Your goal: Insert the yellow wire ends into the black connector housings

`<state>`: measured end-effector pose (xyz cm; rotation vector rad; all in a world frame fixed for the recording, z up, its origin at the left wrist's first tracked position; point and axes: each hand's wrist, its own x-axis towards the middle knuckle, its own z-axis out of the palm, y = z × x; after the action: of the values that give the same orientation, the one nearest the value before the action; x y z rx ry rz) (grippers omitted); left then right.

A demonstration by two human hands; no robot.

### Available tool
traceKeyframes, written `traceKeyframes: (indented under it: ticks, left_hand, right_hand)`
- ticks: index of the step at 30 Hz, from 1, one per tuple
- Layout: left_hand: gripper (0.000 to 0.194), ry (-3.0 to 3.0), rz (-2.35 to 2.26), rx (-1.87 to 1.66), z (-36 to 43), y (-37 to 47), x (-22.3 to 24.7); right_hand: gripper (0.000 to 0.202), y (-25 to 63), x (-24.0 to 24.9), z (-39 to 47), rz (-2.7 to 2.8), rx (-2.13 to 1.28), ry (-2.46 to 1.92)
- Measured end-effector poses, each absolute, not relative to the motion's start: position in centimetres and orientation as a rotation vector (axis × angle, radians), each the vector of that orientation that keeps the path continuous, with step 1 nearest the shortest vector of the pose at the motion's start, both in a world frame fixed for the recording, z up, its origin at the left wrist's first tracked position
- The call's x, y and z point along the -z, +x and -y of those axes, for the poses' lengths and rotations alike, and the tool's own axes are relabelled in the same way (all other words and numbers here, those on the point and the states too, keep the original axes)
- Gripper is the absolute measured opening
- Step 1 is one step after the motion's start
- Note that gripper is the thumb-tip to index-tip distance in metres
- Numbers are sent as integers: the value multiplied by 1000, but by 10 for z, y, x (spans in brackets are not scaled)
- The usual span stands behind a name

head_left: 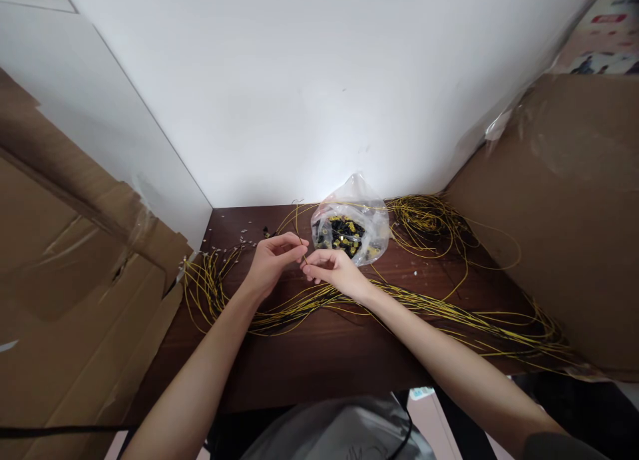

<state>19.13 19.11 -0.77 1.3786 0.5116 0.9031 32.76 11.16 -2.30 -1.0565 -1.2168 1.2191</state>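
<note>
Near the middle of the dark wooden table [319, 370], my left hand [273, 260] pinches a thin dark wire with thumb and forefinger. Just to its right and slightly lower, my right hand [335, 270] is closed on the same wire, fingertips almost touching those of the left. Behind my right hand stands an open clear plastic bag [374, 214] holding small black and yellow parts [349, 228]. A long bundle of yellow and black wires [429, 303] runs across the table beneath my hands, its left ends fanned out with small white tips.
A loose coil of yellow and black wire [424, 217] lies at the back right. Cardboard [74, 280] flanks the left side, and a cardboard box [564, 214] the right. A white wall [309, 94] rises behind. Small white bits [243, 231] are scattered at the back left.
</note>
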Motion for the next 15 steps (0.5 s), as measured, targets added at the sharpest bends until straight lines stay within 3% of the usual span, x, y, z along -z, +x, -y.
traceKeyframes:
  ticks: [15]
  left_hand:
    - [17, 1583, -537, -750, -189, 189, -1]
  right_hand:
    - [28, 337, 19, -113, 1228, -1080, -1114]
